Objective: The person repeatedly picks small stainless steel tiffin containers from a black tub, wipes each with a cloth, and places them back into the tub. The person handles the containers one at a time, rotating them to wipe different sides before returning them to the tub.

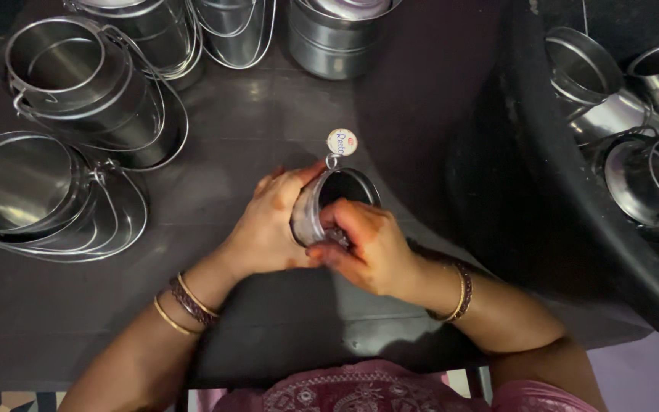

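Note:
My left hand (pixel 265 225) grips the side of a small shiny steel container (pixel 310 206), tilted with its dark mouth facing away from me. A small round tag (pixel 342 141) hangs from a ring at the container's rim. My right hand (pixel 364 244) presses against the container's near rim, fingers curled at its mouth, possibly holding something dark that I cannot make out. Both wrists wear bangles. The container is held just above the dark table (pixel 253 122).
Steel pails with wire handles lie at the left (pixel 32 187) and upper left (pixel 66 69). More steel canisters stand along the far edge (pixel 333 34). A large black tub (pixel 543 168) at the right holds several steel vessels (pixel 650 179).

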